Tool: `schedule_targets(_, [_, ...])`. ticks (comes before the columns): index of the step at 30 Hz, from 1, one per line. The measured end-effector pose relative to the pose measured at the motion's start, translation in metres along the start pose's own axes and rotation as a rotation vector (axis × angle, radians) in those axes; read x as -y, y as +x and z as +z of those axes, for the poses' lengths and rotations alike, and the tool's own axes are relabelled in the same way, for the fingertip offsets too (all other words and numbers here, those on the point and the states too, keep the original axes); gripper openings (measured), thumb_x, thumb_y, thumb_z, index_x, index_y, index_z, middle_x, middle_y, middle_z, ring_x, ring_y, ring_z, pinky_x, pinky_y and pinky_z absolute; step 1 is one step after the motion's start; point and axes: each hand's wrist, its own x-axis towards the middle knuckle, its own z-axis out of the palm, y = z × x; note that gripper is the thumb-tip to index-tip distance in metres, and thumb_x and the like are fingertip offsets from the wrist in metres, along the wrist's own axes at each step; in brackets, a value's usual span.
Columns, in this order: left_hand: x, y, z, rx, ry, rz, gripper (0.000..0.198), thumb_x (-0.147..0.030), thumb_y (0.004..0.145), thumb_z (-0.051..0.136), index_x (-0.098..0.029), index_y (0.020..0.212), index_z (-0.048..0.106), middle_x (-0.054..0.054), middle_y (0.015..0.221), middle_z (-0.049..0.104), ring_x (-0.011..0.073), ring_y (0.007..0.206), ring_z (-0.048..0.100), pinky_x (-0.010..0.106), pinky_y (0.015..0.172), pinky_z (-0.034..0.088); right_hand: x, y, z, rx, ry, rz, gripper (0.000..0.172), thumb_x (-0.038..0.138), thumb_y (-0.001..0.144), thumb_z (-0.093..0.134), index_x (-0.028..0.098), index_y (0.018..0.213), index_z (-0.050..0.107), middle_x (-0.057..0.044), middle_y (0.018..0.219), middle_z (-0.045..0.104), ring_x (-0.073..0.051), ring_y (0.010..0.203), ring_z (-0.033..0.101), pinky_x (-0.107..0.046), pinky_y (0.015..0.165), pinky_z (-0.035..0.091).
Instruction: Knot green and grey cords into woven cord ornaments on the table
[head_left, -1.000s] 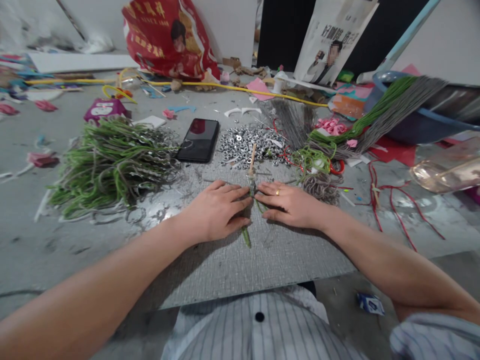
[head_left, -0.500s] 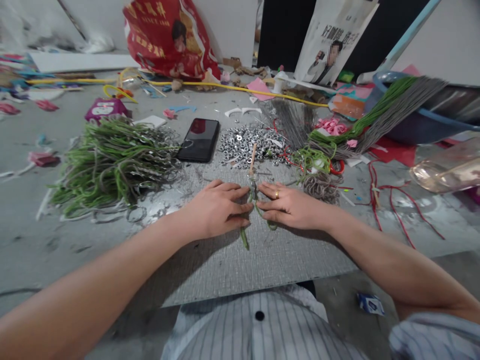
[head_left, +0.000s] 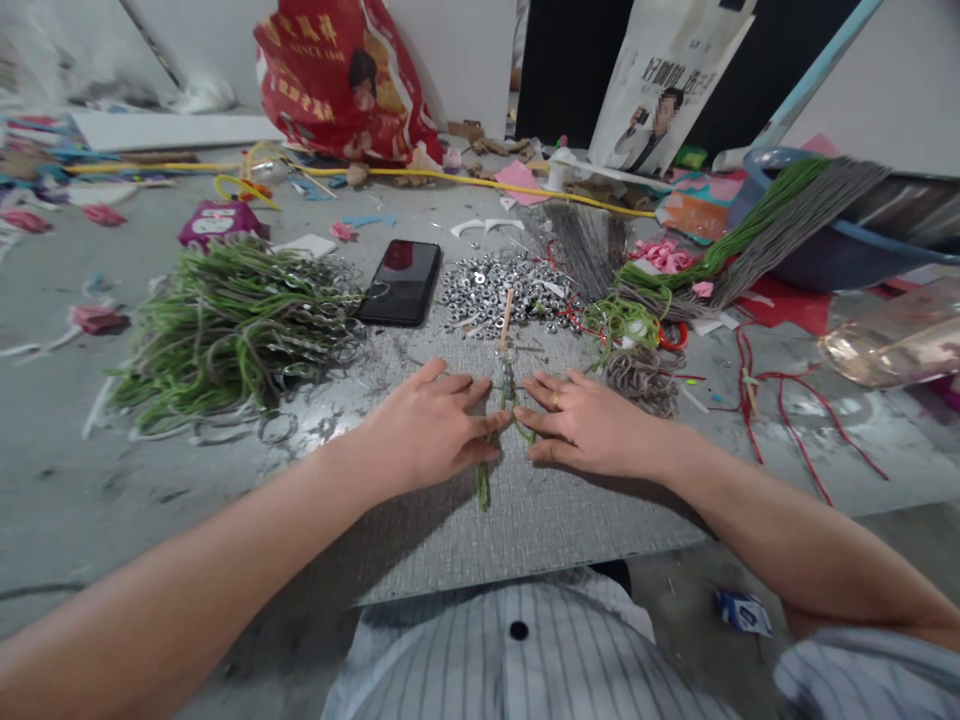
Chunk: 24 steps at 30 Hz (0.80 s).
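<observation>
A thin green cord [head_left: 482, 488] runs under my fingertips, its short tail lying on the table toward me. My left hand [head_left: 431, 425] has its fingers on this cord from the left, the thumb and a finger closing on it. From the right, my right hand [head_left: 592, 425], with a gold ring, holds a curved part of the same cord at its fingertips. Between the hands the cord meets a braided grey-green part with a shiny top [head_left: 504, 360], below a small wooden stick [head_left: 508, 312] fixed upright. The exact grip is partly hidden by my fingers.
Left lies a heap of green and grey corded loops [head_left: 240, 330], beside a black phone [head_left: 401, 283]. Small metal rings [head_left: 487, 285] are piled behind the stick. Right are grey and green cords [head_left: 787, 220] over a blue basin [head_left: 810, 270], red cords [head_left: 780, 380] and a clear bottle [head_left: 862, 350].
My left hand has shifted slightly down, its fingers more spread. My right hand has moved slightly to the right. The green tail has swung a little left, and the loop on the right looks smaller.
</observation>
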Motion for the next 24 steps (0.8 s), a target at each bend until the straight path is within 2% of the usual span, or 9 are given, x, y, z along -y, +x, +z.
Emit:
schedule_targets(3, [-0.002,0.0,-0.002,0.014,0.01,-0.009,0.035,-0.045,0.087,0.049,-0.03,0.116,0.062,0.012,0.115,0.063,0.0268,0.098,0.061,0.042,0.084,0.037,0.005,-0.001,-0.004,0.017,-0.051,0.011,0.053,0.051,0.089,0.043,0.017,0.13,0.052,-0.021,0.139,0.041,-0.038,0.13,0.036,-0.068,0.099,0.026])
schedule_targets(6, [-0.004,0.0,-0.004,0.023,-0.001,-0.028,0.035,-0.045,0.086,0.05,-0.03,0.116,0.062,0.012,0.112,0.064,0.0261,0.089,0.064,0.043,0.082,0.038,0.008,-0.003,-0.005,-0.019,-0.079,0.015,0.052,0.051,0.088,0.046,0.019,0.128,0.053,-0.02,0.134,0.048,-0.04,0.125,0.043,-0.076,0.096,0.015])
schedule_targets(13, [-0.006,0.001,-0.007,0.03,0.071,-0.033,0.036,-0.049,0.085,0.05,-0.034,0.116,0.061,0.008,0.097,0.068,0.0186,0.069,0.063,0.038,0.078,0.038,0.009,-0.005,-0.004,-0.074,-0.142,0.016,0.051,0.055,0.087,0.044,0.023,0.125,0.056,-0.016,0.125,0.059,-0.039,0.121,0.048,-0.079,0.094,0.006])
schedule_targets(19, [-0.005,0.001,-0.004,0.003,0.087,-0.019,0.036,-0.05,0.086,0.046,-0.033,0.114,0.062,0.009,0.093,0.068,0.0226,0.069,0.064,0.04,0.073,0.037,0.007,-0.003,-0.001,-0.137,-0.128,-0.025,0.049,0.052,0.089,0.043,0.018,0.119,0.06,-0.018,0.115,0.065,-0.036,0.115,0.054,-0.076,0.097,0.007])
schedule_targets(22, [-0.003,0.003,-0.001,-0.04,0.08,-0.006,0.036,-0.05,0.087,0.043,-0.031,0.107,0.066,0.008,0.088,0.068,0.0211,0.065,0.062,0.038,0.068,0.036,-0.005,0.003,0.003,-0.219,-0.059,-0.043,0.042,0.048,0.091,0.041,0.019,0.107,0.067,-0.011,0.101,0.071,-0.028,0.101,0.063,-0.067,0.105,0.009])
schedule_targets(24, [-0.001,0.004,0.001,-0.072,0.072,0.003,0.035,-0.049,0.088,0.042,-0.03,0.103,0.068,0.007,0.092,0.069,0.0206,0.067,0.063,0.037,0.068,0.036,-0.019,0.009,0.006,-0.335,0.015,-0.002,0.037,0.041,0.093,0.039,0.02,0.102,0.068,-0.007,0.096,0.073,-0.022,0.092,0.066,-0.057,0.107,0.019])
